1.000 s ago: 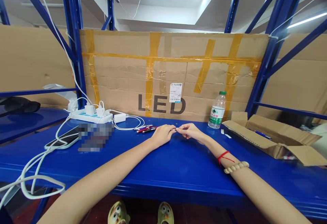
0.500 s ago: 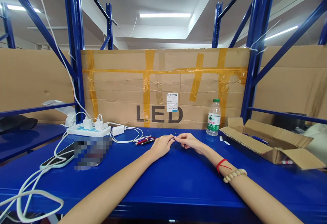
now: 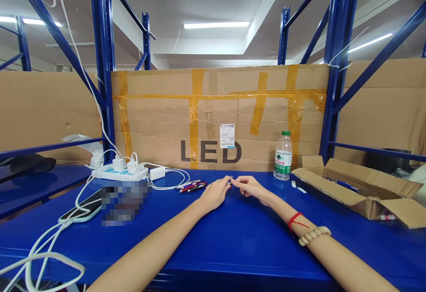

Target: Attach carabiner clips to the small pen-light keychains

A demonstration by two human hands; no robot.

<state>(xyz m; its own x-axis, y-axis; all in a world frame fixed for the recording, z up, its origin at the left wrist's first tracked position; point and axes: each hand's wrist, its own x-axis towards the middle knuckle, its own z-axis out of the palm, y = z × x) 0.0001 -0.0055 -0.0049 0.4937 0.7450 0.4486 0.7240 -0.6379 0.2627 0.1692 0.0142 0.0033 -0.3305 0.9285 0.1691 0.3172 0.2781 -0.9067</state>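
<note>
L grip (image 3: 215, 193) holds sm. obj. (image 3: 229, 183); R grip (image 3: 252, 188) touching.

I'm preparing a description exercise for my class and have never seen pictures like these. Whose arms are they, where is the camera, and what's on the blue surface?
There is no machine here: these are a person's bare arms, seen by a camera on that person's head, looking forward and down. The left hand seems to hold a small object, and the right hand has its fingertips there too. Fingers hide most of it, so I can't say what it is. On the shelf, pens lie beside the left hand; further left are a power strip and a phone. To the right stand a bottle and an open box.
</note>
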